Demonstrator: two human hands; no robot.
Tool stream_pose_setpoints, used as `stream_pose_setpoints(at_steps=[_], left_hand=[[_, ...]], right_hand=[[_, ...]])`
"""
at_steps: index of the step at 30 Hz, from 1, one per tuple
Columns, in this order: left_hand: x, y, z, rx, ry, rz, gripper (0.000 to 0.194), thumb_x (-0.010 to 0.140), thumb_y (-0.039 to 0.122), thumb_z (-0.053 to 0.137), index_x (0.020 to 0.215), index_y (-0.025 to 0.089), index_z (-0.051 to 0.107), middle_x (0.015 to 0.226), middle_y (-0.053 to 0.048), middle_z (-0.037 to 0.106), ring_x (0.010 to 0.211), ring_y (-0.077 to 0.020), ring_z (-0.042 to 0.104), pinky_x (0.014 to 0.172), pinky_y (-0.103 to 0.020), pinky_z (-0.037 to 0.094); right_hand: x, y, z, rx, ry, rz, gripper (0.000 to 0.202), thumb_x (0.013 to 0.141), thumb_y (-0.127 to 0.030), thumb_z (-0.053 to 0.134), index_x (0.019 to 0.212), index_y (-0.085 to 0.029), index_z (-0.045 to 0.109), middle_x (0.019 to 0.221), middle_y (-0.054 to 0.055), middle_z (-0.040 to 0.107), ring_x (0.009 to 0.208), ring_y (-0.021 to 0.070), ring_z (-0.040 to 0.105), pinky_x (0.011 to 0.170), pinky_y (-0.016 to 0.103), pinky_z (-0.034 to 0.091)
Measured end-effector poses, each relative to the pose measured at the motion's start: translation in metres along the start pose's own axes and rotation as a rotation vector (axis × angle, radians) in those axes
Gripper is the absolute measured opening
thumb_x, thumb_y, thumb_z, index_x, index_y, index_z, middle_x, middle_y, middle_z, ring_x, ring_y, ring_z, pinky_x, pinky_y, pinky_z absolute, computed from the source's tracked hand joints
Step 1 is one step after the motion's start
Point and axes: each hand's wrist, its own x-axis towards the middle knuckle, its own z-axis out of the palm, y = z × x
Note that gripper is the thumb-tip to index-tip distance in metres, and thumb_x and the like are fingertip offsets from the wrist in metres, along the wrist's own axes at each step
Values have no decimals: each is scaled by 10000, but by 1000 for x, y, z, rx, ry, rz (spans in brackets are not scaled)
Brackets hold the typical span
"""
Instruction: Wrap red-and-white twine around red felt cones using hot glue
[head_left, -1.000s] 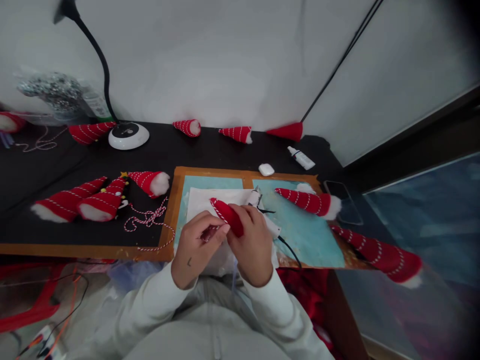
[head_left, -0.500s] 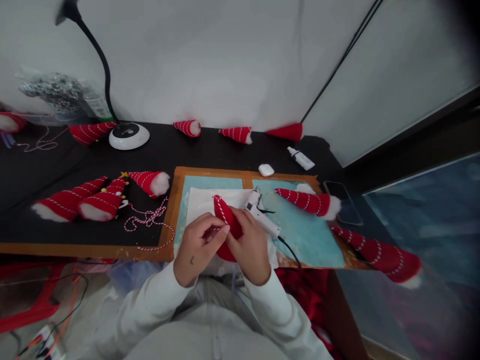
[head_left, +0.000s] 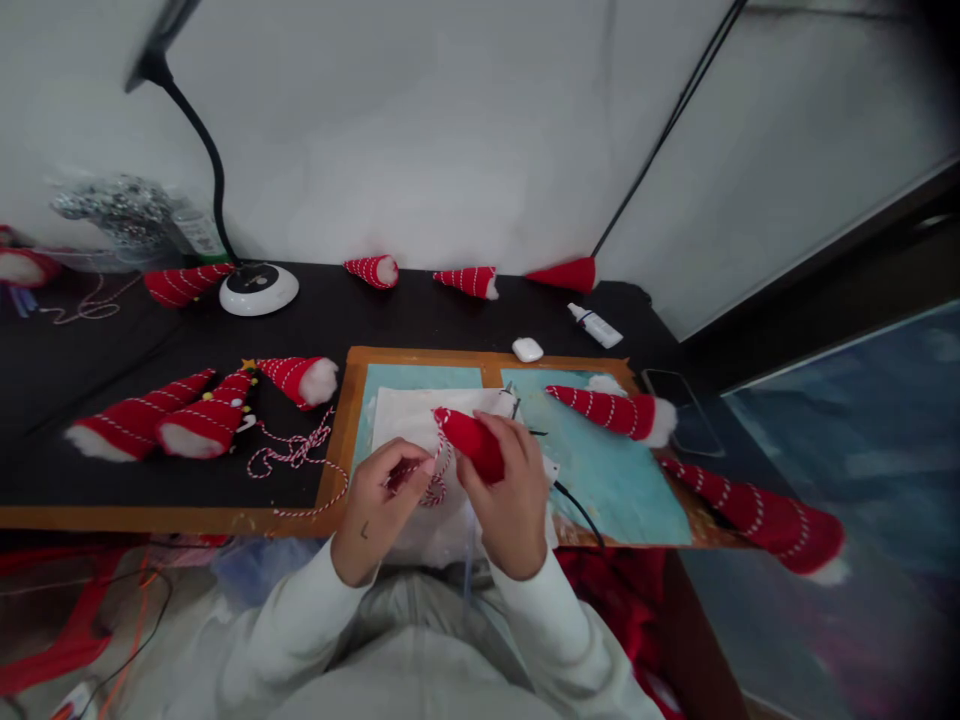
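Observation:
My right hand (head_left: 508, 495) is closed around a red felt cone (head_left: 472, 440), whose tip points up and to the left. Red-and-white twine (head_left: 441, 470) hangs from the tip of the cone and bunches in a few loops below. Between thumb and fingers, my left hand (head_left: 386, 500) pinches this twine, just left of the cone. Under both hands lies a white sheet (head_left: 401, 402). Partly hidden behind my right hand is a white glue gun (head_left: 551, 468), its black cord running toward the table edge.
Stuffed cones wrapped in twine lie at left (head_left: 142, 415) and right (head_left: 615, 412). Loose twine (head_left: 296, 450) sits left of the mat (head_left: 622, 480). A lamp (head_left: 259, 290), a white bottle (head_left: 595, 325), a small white case (head_left: 527, 349) and a phone (head_left: 684, 410) are around.
The cone has turned so its tip leans left and its plain red side shows. My left hand has drawn away from it with the twine, and loops now hang between the hands.

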Motion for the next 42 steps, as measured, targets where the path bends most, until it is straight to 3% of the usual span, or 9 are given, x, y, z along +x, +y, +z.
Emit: stream_pose_setpoints(at_steps=[4,8,17,23,27,30,35,40,42], left_hand=[[1,10,4,-25,-36,30,238,931,380,593,822,179,660,710,8,588,619,-118,478,588,-235,370],[3,17,6,-52,-52,18,264,933,402,584,807,177,645,698,11,572,625,-119,473,591,-233,377],[9,16,5,-167,-78,-87,282,918,436,597,804,179,606,710,7,591,650,-126,503,602,-230,402],[10,13,1,-188,-99,-130,332,898,493,607,778,187,560,685,25,532,625,-118,440,583,-231,369],[12,13,-3,-247,-134,-140,362,913,524,585,782,190,540,682,36,482,614,-109,399,582,-228,355],[12,13,-4,-300,-181,-158,383,904,541,600,773,187,537,661,44,447,595,-101,375,567,-225,345],[11,11,-1,-542,-255,-237,400,791,547,738,929,203,587,726,29,530,576,-94,478,526,-216,385],[12,13,-2,-627,-507,-319,515,737,571,779,1049,187,638,699,-8,610,516,-135,546,520,-281,476],[12,14,-2,-616,-500,-322,489,751,566,768,1019,177,643,708,-16,627,531,-133,544,512,-269,471]], right_hand=[[-2,-1,2,326,-94,200,467,849,-324,658,1276,-229,497,1188,113,667,1101,253,654,956,444,536],[-1,1,0,529,-212,278,289,876,-342,609,1135,-234,539,1099,71,686,1004,220,668,912,394,539],[1,-1,-9,860,-369,481,237,843,-357,606,1048,-238,592,1040,38,710,903,210,673,780,329,556],[5,1,-14,868,-471,547,244,796,-377,589,976,-225,652,906,27,738,777,218,688,704,336,574],[10,6,-16,840,-599,513,319,764,-386,558,996,-220,702,944,43,761,849,239,710,771,373,587],[13,9,-15,918,-615,504,347,727,-368,576,1007,-222,721,943,50,774,883,248,727,806,392,592],[13,5,-18,1030,-735,503,375,748,-442,562,1026,-226,689,801,55,750,766,266,731,690,420,598],[12,1,-21,1133,-981,608,397,792,-521,511,1020,-234,663,687,46,709,580,264,689,570,446,576],[9,5,-19,1126,-955,610,382,816,-525,523,1045,-239,630,720,43,711,611,263,699,587,438,578]])
